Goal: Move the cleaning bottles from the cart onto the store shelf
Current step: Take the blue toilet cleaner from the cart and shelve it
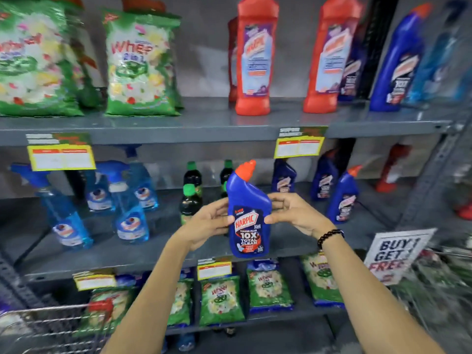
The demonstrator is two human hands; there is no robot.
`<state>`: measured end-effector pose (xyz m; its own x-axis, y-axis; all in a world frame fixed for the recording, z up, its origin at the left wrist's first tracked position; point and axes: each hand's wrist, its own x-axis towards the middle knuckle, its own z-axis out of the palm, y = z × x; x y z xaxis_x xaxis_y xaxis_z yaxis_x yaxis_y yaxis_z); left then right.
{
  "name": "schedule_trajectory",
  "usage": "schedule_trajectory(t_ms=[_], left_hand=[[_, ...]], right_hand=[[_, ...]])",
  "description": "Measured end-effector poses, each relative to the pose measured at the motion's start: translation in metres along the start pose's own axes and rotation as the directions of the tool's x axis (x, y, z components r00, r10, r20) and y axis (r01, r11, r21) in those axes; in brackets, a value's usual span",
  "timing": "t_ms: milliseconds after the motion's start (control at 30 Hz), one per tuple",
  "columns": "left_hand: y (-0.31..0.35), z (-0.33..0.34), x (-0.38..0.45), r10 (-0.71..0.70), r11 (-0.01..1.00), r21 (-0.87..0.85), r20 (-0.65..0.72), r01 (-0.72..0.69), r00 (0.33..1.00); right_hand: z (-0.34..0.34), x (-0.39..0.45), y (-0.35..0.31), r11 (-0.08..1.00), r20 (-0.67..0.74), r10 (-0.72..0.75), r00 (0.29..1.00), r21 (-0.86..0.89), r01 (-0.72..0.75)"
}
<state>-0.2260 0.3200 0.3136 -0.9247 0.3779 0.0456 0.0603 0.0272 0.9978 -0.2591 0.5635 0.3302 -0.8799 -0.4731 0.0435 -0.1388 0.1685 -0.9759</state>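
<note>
Head view: blue Harpic bottle point(249, 213) held upright in front of the middle shelf point(153, 254), long axis near vertical, orange cap up and canted right, label toward camera. Left hand point(209, 223) and right hand point(293, 213) clasp its sides; fingers curled behind, thumbs on the label. Wire cart point(46, 325) lower left.

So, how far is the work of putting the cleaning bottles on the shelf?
Done: three similar dark blue bottles already stand on the grey metal middle shelf. In hand: left hand and right hand hold a blue red-capped Harpic bottle before it. Left: setting it down; the wire cart's contents are unclear.
</note>
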Motion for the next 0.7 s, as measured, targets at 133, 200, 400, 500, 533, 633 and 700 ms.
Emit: schedule_trajectory(t_ms=[133, 200, 400, 500, 533, 633, 700], left_hand=[[-0.03, 0.039, 0.061, -0.042, 0.999, 0.005, -0.023, 0.042, 0.999], [-0.04, 0.06, 0.093, -0.04, 0.999, -0.009, -0.041, 0.04, 0.998], [-0.052, 0.101, 0.173, -0.019, 0.999, 0.027, -0.122, 0.023, 0.992], [-0.058, 0.113, 0.2, -0.021, 1.0, 0.011, -0.17, 0.024, 0.985], [-0.061, 0.116, 0.206, -0.028, 1.0, 0.006, -0.181, 0.03, 0.983], [-0.07, 0.123, 0.217, -0.056, 0.998, 0.013, -0.213, 0.06, 0.975], [-0.075, 0.125, 0.221, -0.063, 0.997, 0.021, -0.228, 0.069, 0.972]], right_hand=[[-0.051, 0.002, 0.04, 0.999, -0.077, 0.051, 0.996, -0.003, -0.051], [-0.081, 0.008, 0.056, 0.997, -0.1, 0.068, 0.993, -0.021, -0.071], [-0.15, 0.042, 0.092, 0.992, -0.149, 0.119, 0.982, -0.03, -0.125], [-0.173, 0.058, 0.105, 0.99, -0.137, 0.134, 0.981, -0.03, -0.14], [-0.177, 0.062, 0.109, 0.988, -0.129, 0.147, 0.981, -0.026, -0.151], [-0.185, 0.068, 0.123, 0.98, -0.115, 0.196, 0.974, -0.006, -0.198], [-0.187, 0.07, 0.131, 0.978, -0.108, 0.21, 0.972, 0.002, -0.211]])
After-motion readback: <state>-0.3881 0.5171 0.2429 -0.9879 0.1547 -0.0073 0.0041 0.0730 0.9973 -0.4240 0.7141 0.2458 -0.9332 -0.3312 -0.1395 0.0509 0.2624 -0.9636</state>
